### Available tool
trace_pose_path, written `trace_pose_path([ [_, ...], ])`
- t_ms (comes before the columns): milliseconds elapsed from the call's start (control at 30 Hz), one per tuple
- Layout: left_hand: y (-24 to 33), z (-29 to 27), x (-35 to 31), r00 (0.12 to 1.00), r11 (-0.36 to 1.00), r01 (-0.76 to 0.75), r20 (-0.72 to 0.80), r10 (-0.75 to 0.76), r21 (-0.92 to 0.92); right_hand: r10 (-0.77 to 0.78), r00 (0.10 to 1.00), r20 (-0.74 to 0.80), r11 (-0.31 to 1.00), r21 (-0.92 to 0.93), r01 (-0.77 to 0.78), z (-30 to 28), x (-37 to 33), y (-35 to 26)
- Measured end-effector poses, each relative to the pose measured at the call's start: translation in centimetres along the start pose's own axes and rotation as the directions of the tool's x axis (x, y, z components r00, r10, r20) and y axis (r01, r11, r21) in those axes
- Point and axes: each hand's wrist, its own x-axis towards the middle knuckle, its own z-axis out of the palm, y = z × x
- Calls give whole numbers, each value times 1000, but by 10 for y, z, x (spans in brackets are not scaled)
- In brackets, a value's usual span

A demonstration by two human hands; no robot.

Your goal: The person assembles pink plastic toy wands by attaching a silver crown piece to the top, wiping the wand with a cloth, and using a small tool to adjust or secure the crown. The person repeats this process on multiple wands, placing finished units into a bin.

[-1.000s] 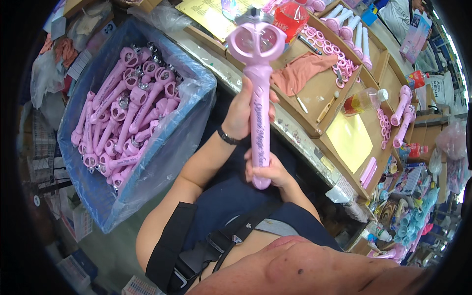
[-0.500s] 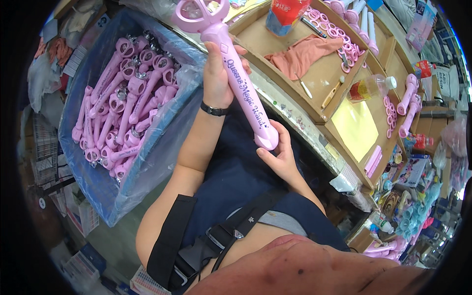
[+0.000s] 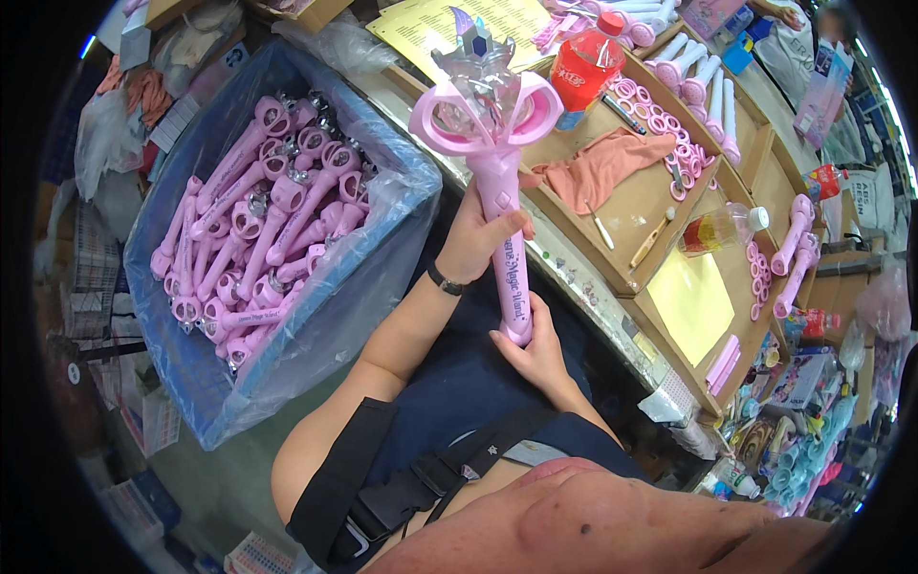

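Note:
A pink toy wand (image 3: 498, 182) stands nearly upright before me, with dark lettering down its handle. Its head has pink loops around a clear part, topped by a silvery crown with purple gems. My left hand (image 3: 476, 239) is wrapped around the handle below the head. Lower down, my right hand (image 3: 545, 352) holds the handle's bottom end between thumb and fingers. To the left, a blue crate (image 3: 206, 407) lined with clear plastic holds a heap of similar pink wands (image 3: 287, 196).
A cardboard tray (image 3: 623, 277) on the workbench holds pink rings (image 3: 660, 120), an orange cloth (image 3: 607, 172) and a brush (image 3: 652, 239). Bottles stand there, one red-labelled (image 3: 585, 72) and one lying (image 3: 722, 228). Yellow sheets (image 3: 421, 38) lie behind the wand. Another person (image 3: 832, 38) is at far right.
The wand has come down and right and turned more upright, so its whole head and crown now show. Both hands keep their hold. The view has shifted slightly.

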Motion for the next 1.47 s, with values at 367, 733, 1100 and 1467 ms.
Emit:
trace_pose_path([
  [367, 16, 0, 37, 992, 911, 69, -72, -107, -406, 97, 992, 75, 907, 403, -119, -41, -16, -15],
  [733, 15, -68, -49, 903, 913, 394, -231, -363, 104, 231, 892, -388, 824, 565, 33, -394, 83, -13],
  [1100, 68, -82, -138, 897, 868, 392, -335, -288, 304, 456, 701, -549, 857, 482, -180, -492, 139, 163],
  [1467, -8, 67, -7, 695, 650, -471, 705, -143, 597, -98, 920, -380, 970, -245, 3, -316, 72, 75],
])
